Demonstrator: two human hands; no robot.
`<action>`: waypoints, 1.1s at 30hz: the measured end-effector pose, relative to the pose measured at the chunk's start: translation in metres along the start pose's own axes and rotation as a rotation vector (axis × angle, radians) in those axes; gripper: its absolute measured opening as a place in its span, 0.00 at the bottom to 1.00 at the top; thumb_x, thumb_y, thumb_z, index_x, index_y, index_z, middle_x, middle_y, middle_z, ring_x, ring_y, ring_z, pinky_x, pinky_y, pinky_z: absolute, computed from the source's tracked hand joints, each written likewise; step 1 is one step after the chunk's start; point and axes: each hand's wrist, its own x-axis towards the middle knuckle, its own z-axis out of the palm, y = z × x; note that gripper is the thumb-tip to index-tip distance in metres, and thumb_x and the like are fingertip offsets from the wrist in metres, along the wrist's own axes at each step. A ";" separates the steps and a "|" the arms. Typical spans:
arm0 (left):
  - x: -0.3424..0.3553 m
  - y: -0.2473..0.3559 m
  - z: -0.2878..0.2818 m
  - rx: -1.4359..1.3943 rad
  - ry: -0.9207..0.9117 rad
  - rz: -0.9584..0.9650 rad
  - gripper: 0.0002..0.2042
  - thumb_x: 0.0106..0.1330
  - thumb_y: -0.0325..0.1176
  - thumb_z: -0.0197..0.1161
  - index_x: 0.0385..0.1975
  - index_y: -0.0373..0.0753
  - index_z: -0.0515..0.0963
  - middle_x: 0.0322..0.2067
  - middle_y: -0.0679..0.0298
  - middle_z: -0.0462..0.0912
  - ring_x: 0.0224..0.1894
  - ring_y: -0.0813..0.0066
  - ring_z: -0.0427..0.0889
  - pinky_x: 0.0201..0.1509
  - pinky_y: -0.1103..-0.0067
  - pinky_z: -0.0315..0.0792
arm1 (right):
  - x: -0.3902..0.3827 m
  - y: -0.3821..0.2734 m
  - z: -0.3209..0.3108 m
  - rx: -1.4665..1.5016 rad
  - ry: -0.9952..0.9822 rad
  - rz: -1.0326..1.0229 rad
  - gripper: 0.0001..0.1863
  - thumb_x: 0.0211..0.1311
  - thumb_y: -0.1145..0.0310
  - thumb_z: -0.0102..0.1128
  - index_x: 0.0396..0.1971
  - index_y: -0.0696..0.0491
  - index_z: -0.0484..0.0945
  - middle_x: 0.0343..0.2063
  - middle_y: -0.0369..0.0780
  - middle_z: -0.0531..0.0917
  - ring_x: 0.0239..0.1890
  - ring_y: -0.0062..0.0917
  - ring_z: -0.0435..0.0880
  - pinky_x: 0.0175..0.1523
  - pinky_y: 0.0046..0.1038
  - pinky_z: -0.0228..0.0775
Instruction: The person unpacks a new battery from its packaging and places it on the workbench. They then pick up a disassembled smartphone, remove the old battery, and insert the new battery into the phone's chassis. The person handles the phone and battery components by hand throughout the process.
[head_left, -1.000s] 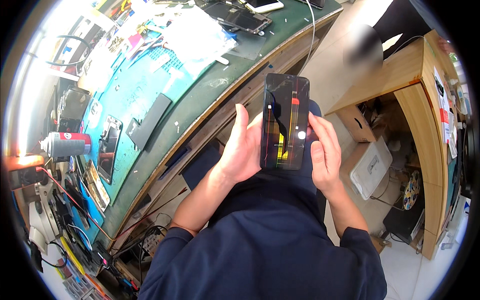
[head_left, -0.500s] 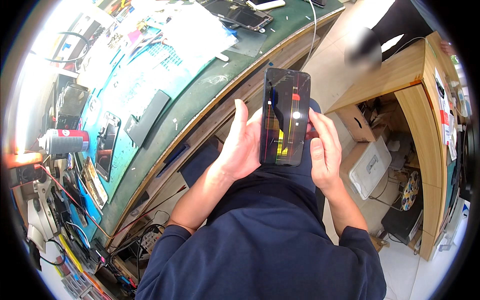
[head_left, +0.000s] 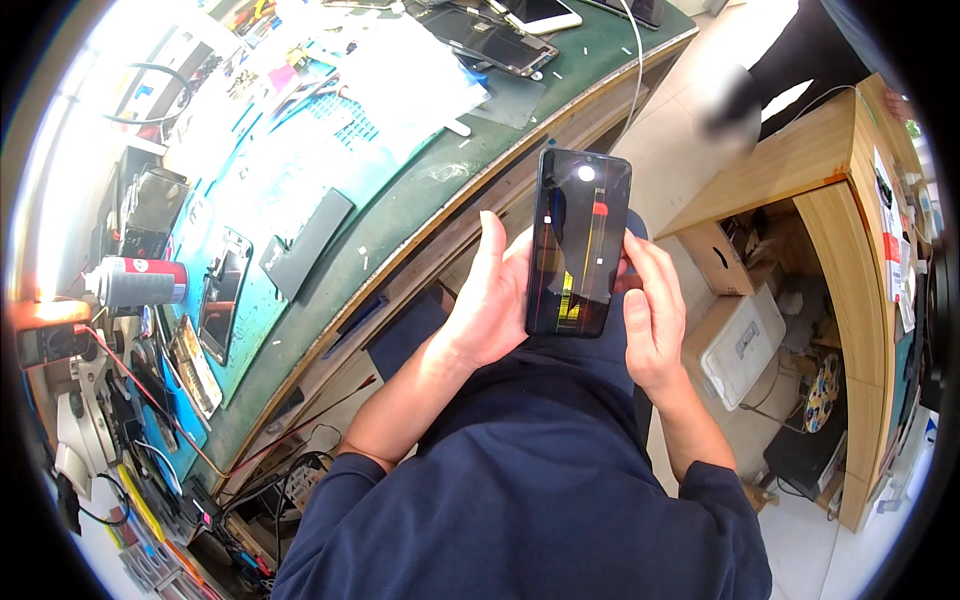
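Observation:
A black smartphone (head_left: 578,245) is held upright over my lap. Its cracked screen is lit, with dark blotches, coloured vertical lines, a yellow patch and a bright reflection near the top. My left hand (head_left: 492,305) supports it from behind along the left edge, the thumb raised off the glass. Fingertips that seem to belong to this hand show past the phone's right edge. My right hand (head_left: 655,315) is curled at that right edge with its fingers against the side. Its thumb is bent beside the phone, off the screen. The phone's back is hidden.
On the green bench (head_left: 400,225) at left are a blue mat (head_left: 262,345), a grey bracket-like part (head_left: 308,243), a phone screen (head_left: 225,295) and a spray can (head_left: 140,281). A white cable (head_left: 640,70) hangs over its edge. A wooden desk (head_left: 765,185) and person (head_left: 815,60) are right.
The whole view has shifted slightly, the bench and phone sitting a little lower and farther right. The bright reflection has moved up the screen, which appears tilted differently. Both hands keep their places.

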 end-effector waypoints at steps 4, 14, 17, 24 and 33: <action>-0.001 0.000 0.001 -0.014 0.011 -0.008 0.50 0.66 0.76 0.23 0.75 0.39 0.51 0.71 0.49 0.63 0.72 0.53 0.66 0.74 0.57 0.62 | -0.002 0.002 0.002 0.008 0.003 0.006 0.26 0.76 0.62 0.48 0.64 0.64 0.70 0.56 0.49 0.75 0.47 0.31 0.80 0.50 0.29 0.76; -0.004 0.000 0.000 0.037 0.020 0.010 0.48 0.68 0.75 0.22 0.75 0.40 0.53 0.69 0.50 0.65 0.71 0.55 0.68 0.73 0.58 0.65 | -0.003 -0.002 0.002 0.021 -0.013 0.015 0.27 0.75 0.60 0.50 0.65 0.63 0.69 0.56 0.49 0.74 0.48 0.31 0.79 0.50 0.30 0.76; -0.005 -0.001 -0.001 0.053 0.015 0.023 0.48 0.68 0.75 0.22 0.75 0.40 0.53 0.69 0.50 0.65 0.70 0.55 0.68 0.73 0.58 0.65 | -0.002 -0.004 0.002 0.017 -0.017 0.016 0.27 0.75 0.59 0.51 0.65 0.63 0.69 0.56 0.49 0.74 0.47 0.31 0.79 0.49 0.30 0.76; -0.006 0.003 0.004 0.046 -0.012 0.041 0.48 0.68 0.75 0.23 0.75 0.39 0.53 0.69 0.50 0.66 0.70 0.56 0.69 0.73 0.58 0.65 | -0.001 -0.006 0.004 -0.011 0.039 -0.024 0.28 0.73 0.57 0.56 0.63 0.63 0.71 0.59 0.50 0.72 0.48 0.32 0.80 0.50 0.31 0.76; -0.007 0.001 0.000 -0.040 -0.033 0.058 0.46 0.70 0.72 0.20 0.74 0.38 0.55 0.68 0.53 0.68 0.69 0.62 0.70 0.72 0.64 0.67 | -0.006 -0.018 0.004 -0.474 -0.040 -0.309 0.23 0.63 0.48 0.65 0.50 0.48 0.86 0.61 0.51 0.69 0.59 0.43 0.70 0.61 0.41 0.68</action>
